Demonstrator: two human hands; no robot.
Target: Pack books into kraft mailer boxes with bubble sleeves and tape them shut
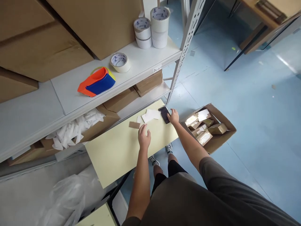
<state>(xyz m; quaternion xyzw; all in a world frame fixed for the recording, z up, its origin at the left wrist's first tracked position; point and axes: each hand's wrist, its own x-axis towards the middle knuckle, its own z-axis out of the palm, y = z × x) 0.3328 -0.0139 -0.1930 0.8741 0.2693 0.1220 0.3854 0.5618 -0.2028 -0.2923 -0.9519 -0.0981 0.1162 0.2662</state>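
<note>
My right hand (173,117) is at the right end of a pale yellow table, gripping the edge of a dark phone (166,117), with the thumb over its face. Part of the phone is blurred out by pixels. Above the middle of the same table is my left hand (144,138), its thumb apart from the lightly bent fingers and nothing visible in it. Just beyond its fingertips lie a small brown cardboard piece (134,125) and several white cards (150,115), partly overlapping, between the two hands.
The pale yellow table (110,153) stands against a metal shelf (145,64) bearing tape rolls (120,62), an orange and blue tape dispenser (97,82) and large cartons (98,25). On the floor at right, an open carton (222,139) holds small boxes. Plastic wrap (68,194) lies lower left.
</note>
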